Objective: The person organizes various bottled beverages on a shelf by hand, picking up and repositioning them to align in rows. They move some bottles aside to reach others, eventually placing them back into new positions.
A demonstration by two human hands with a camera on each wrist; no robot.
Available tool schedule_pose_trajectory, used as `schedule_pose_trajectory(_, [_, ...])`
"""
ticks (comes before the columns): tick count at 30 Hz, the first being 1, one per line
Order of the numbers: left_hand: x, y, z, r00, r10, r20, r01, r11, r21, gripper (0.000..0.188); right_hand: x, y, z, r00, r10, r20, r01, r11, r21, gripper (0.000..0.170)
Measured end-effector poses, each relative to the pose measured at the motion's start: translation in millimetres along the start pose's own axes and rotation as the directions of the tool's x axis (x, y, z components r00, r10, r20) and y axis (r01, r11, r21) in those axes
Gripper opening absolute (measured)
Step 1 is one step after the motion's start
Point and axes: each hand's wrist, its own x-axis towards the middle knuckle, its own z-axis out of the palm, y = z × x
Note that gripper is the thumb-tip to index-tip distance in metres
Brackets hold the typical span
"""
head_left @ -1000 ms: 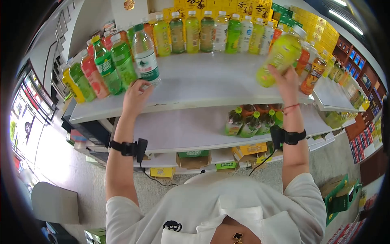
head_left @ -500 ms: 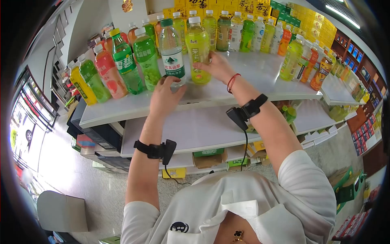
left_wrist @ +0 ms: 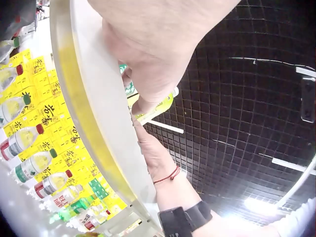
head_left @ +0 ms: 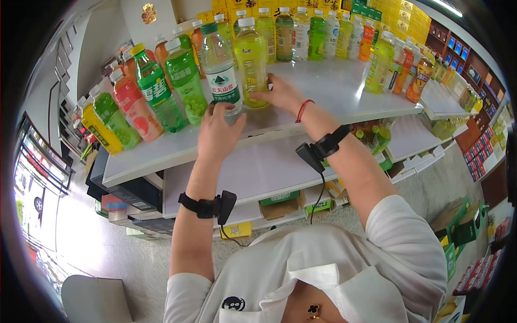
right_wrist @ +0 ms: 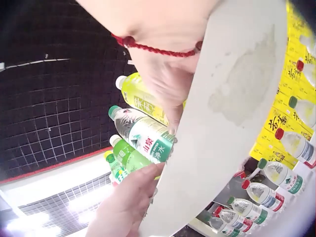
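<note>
My right hand (head_left: 283, 96) holds a yellow-green drink bottle (head_left: 251, 62) low down, thumb in front and fingers at its right side; the bottle stands upright on the top shelf. Just left of it stands a clear water bottle (head_left: 219, 64) with a green cap and a white-and-green label. My left hand (head_left: 219, 132) is at that bottle's base, fingers at its left and thumb spread to its right. In the right wrist view, the left hand's fingertips (right_wrist: 157, 169) sit low by the water bottle (right_wrist: 143, 133) and a green grape-drink bottle (right_wrist: 129, 155).
Leftward along the white shelf (head_left: 318, 97) stand the grape-drink bottle, a green soda bottle (head_left: 153, 89) and a pink drink bottle (head_left: 135, 105). A row of bottles lines the back. More bottles, including an orange-brown one (head_left: 420, 82), stand at the right end. Yellow boxes (left_wrist: 49, 108) are stacked behind.
A second ago my right hand had the yellow-green bottle raised and tilted over the shelf's right side. It moved left and now stands upright beside the water bottle. My view has shifted slightly.
</note>
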Motion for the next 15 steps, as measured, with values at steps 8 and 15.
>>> schedule_pose_trajectory(8, [-1, 1, -1, 1.0, -0.004, 0.008, 0.004, 1.0, 0.011, 0.036, 8, 18, 10, 1.0, -0.024, -0.008, 0.024, 0.995, 0.097, 0.071])
schedule_pose_trajectory(15, [2, 1, 1, 0.998, -0.054, 0.022, 0.054, 0.998, 0.017, 0.036, 4, 12, 8, 0.998, -0.017, -0.054, 0.02, 0.998, 0.058, 0.066])
